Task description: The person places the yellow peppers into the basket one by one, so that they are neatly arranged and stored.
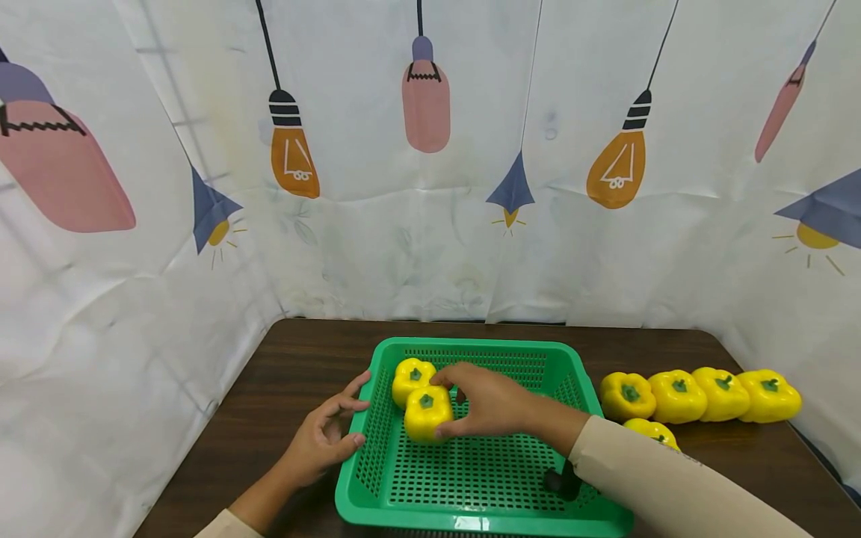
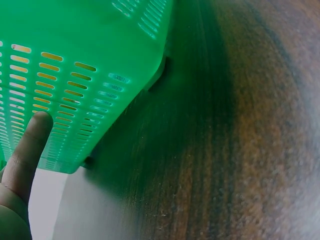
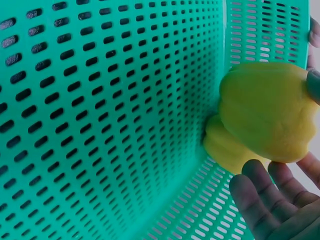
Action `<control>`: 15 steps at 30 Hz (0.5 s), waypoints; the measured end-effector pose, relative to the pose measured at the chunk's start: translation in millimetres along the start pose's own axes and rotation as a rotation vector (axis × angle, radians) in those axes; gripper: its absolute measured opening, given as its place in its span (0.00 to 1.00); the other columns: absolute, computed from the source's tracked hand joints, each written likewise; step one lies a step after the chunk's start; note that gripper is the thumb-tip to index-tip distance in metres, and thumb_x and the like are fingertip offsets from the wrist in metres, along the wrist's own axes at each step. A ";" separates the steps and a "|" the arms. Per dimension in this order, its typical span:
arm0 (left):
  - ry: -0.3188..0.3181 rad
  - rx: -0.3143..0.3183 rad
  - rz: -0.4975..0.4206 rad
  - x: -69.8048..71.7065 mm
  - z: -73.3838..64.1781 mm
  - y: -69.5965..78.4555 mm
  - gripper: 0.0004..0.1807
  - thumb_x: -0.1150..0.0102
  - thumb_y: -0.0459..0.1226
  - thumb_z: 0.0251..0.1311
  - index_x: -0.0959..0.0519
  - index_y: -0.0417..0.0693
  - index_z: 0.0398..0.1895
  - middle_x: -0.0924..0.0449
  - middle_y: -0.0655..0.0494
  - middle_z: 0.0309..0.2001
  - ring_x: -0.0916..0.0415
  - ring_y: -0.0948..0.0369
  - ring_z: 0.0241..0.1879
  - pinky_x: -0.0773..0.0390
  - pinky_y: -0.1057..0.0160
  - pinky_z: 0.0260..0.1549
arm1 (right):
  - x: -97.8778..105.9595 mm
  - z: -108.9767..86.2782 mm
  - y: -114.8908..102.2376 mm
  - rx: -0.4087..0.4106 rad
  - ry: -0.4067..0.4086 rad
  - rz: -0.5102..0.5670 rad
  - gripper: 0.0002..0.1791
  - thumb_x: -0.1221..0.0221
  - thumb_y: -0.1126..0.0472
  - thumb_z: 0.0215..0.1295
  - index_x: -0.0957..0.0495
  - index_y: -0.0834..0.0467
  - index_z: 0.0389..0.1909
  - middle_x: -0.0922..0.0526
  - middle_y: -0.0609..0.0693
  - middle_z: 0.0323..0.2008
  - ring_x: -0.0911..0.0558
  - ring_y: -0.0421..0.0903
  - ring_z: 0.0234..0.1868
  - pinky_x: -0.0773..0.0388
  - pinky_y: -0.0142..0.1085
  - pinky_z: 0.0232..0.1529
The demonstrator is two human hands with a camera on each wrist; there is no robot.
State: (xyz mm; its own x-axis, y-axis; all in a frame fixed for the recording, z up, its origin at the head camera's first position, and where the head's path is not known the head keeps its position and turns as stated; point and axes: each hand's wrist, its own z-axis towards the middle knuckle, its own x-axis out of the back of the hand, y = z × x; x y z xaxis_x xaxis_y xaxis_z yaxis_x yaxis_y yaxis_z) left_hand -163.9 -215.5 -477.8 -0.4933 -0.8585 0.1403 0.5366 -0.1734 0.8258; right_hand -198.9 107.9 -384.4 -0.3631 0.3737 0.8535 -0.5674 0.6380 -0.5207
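Bell peppers (image 1: pixel 429 418): yellow, stems (image 1: pixel 427 401) green.
Basket (image 1: pixel 403 517): green, patterned with rows of slotted perforations.
Tabletop (image 1: pixel 316 359): dark brown, streaked wood grain.
Backdrop (image 1: pixel 377 246): white, printed with pink lamps (image 1: pixel 426 104) topped in purple, orange bulbs (image 1: pixel 617 170) with black caps (image 1: pixel 285 109) striped white, and blue shades (image 1: pixel 513 183) over yellow bulbs (image 1: pixel 510 217).
Sleeves (image 1: pixel 659 471): cream.
Small object (image 1: pixel 563 482) beside the right sleeve: apparently black, though partly hidden.

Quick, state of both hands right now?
Left hand: open, touching the side of the green basket.
Right hand: holding a yellow pepper over the basket's floor.
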 end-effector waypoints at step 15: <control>0.001 0.000 0.007 -1.2 0.7 1.2 0.22 0.48 0.15 0.61 0.33 0.22 0.59 0.56 0.24 0.77 0.53 0.55 0.80 0.43 0.66 0.71 | -14.8 8.9 -2.6 -0.001 0.026 -0.079 0.43 0.31 0.28 0.54 0.26 0.46 0.67 0.22 0.39 0.56 0.20 0.39 0.47 0.21 0.34 0.42</control>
State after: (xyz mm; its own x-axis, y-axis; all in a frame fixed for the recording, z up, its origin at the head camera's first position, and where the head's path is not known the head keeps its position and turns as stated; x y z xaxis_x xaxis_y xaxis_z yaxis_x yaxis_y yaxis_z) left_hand -163.2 -214.4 -476.7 -0.4888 -0.8601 0.1460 0.5404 -0.1670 0.8247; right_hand -198.7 94.8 -395.9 -0.2978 0.3392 0.8923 -0.5925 0.6672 -0.4514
